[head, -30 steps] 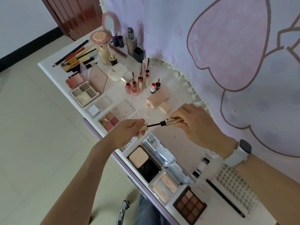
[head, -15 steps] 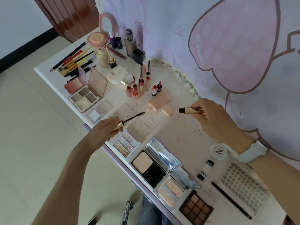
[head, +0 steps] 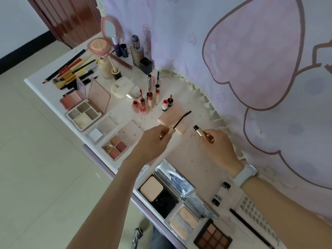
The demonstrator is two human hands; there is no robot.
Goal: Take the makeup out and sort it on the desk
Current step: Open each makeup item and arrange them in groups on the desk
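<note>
Mascara wand (head: 179,120): held over the desk by its gold cap, the thin black stem slanting up and away to a curved brush tip above a peach sponge block (head: 172,117).
Left hand (head: 154,142): fingers curled round the wand's gold cap, which mostly disappears into the grip.
Mascara tube (head: 202,133): gold, dark open mouth turned toward the wand; the two are near each other but apart.
Right hand (head: 220,146): fingers pinch the tube's lower end — the rest of the tube is hidden under them; a pale watch band sits on the wrist.
Hard to make out: any lettering on the tube is too blurred to read; the dark stick (head: 251,229) at the bottom right runs off the frame edge.
Desk (head: 41,76): white, speckled with small dark marks, its near edge lilac.
On the desk: a fan of brushes and pencils (head: 71,71) at the far left corner, open eyeshadow palettes (head: 84,114) beside them, a cluster of upright lip tints (head: 149,101) mid-desk, mirrored powder compacts (head: 165,191) near the person, a brown palette (head: 212,239) cut off by the lower edge, and a small white bottle (head: 221,194) lying on its side, possibly a primer.
Room: a lilac cloth (head: 233,60) printed with pink hearts hangs behind the desk; pale floor tiles (head: 36,177) and a reddish-brown door (head: 71,17) lie to the left.
</note>
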